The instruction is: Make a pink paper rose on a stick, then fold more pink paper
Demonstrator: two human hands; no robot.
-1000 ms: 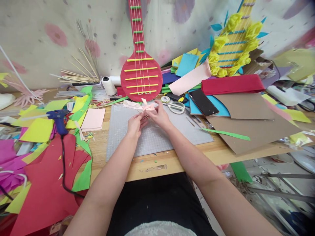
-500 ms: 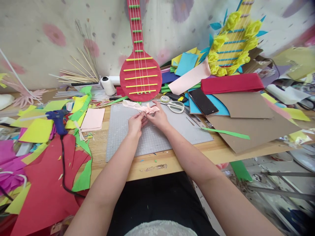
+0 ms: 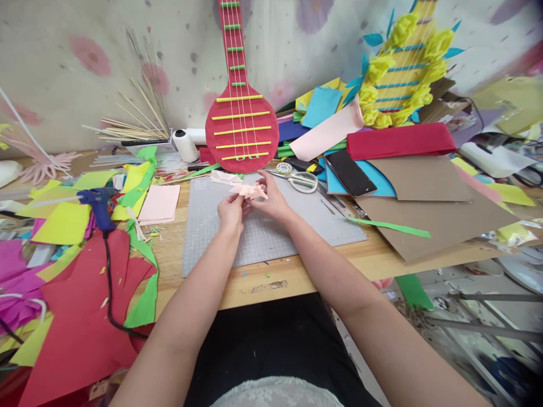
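Note:
A small pale pink crepe-paper flower (image 3: 251, 191), with pointed, layered edges, is up between my hands over the grey cutting mat (image 3: 207, 232). Closed fingers of my left hand (image 3: 231, 213) pinch it from below at its left side; the exact grip is partly hidden. My right hand (image 3: 275, 199) curves round its right side, thumb underneath against it and index finger raised behind. Just beyond, a loose pale pink paper strip (image 3: 225, 178) lies on the mat's far edge. Scissors (image 3: 303, 181) with pale handles rest right of my right hand.
Behind the mat leans a red paper-covered lute shape (image 3: 242, 133). A blue glue gun (image 3: 98, 206) and paper scraps crowd the left, near a pink paper stack (image 3: 159, 203). On the right are a phone (image 3: 351, 172), brown cardboard (image 3: 424, 226) and a red paper roll (image 3: 401, 140).
The pink flower has turned and shifted slightly left, showing more of its layered edge. My left fingers have moved a little, and my right index finger sits further off the paper.

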